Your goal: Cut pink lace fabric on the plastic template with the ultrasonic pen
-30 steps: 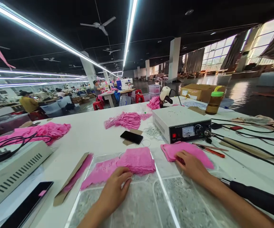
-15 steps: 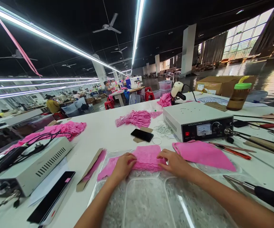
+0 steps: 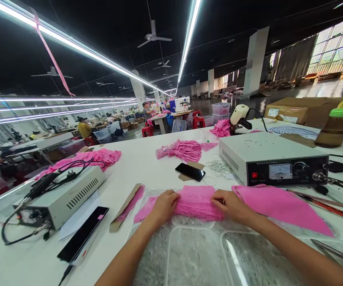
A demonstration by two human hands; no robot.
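Note:
A pink lace-edged fabric piece (image 3: 197, 200) lies on the clear plastic sheet in front of me, its scalloped edge toward me. My left hand (image 3: 166, 206) presses on its left side with curled fingers, thumb and fingertips closed on the cloth. At the right edge my right hand (image 3: 229, 203) pinches the fabric between thumb and fingers. More pink cloth (image 3: 146, 208) shows beyond the left hand. To the right of my right hand rests a larger pink cut panel (image 3: 284, 204), smooth and pointed toward the right.
A box-shaped machine with a dial (image 3: 272, 159) stands right; a similar box (image 3: 67, 194) stands left. A black phone (image 3: 190, 171), pink strip bundle (image 3: 186, 150), scissors (image 3: 335, 254), orange cutter (image 3: 335, 209) and bottle (image 3: 336, 127) lie around. People sit at tables far left.
The view has turned left, so everything appears farther right. My right fingers have closed more tightly on the fabric's edge. The left hand stays on the cloth.

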